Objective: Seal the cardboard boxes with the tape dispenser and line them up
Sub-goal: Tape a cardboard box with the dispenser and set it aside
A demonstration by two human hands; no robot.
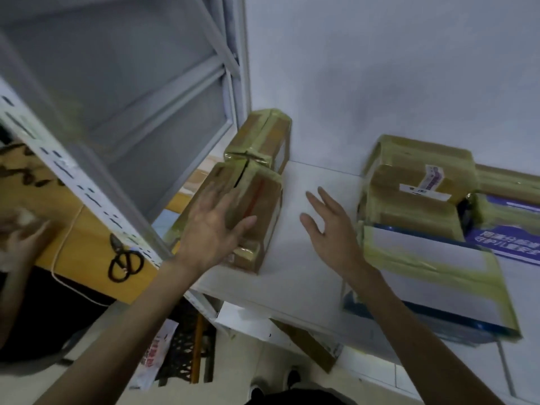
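Resting flat and spread, the fingers (225, 197) of the left hand (210, 232) press on the top of the near box (263, 206); they do not curl round it. The right hand (330, 229) has also straight, relaxed fingers and holds nothing. It hovers over the white shelf top (292, 290), just to the right of this box.

So the box lies to the left of the right hand, and the left hand is the nearer one. Its long axis runs away from the person toward the wall, and its far end touches the far box (263, 135).

I count two small taped boxes on the left. In the pile on the right (415, 206) I count at least four, but blur hides the exact number. One pair of scissors (125, 258) lies on the yellow table. No tape dispenser is in view.
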